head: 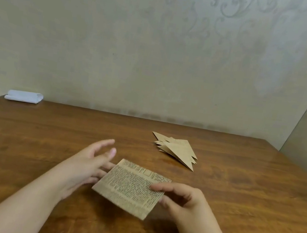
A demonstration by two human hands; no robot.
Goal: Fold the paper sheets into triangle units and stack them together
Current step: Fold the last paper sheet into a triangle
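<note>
Here the right hand (185,201) pinches the paper sheet (130,187); left hand (89,163) open.

Two bare forearms come into view from the bottom edge, with no sleeve, watch, bracelet or glove on either. The left hand (85,164) and the right hand (185,203) carry no rings that can be made out. Fingernails are short and unpainted where visible. The picture is slightly blurred, so finer marks cannot be told.
</note>
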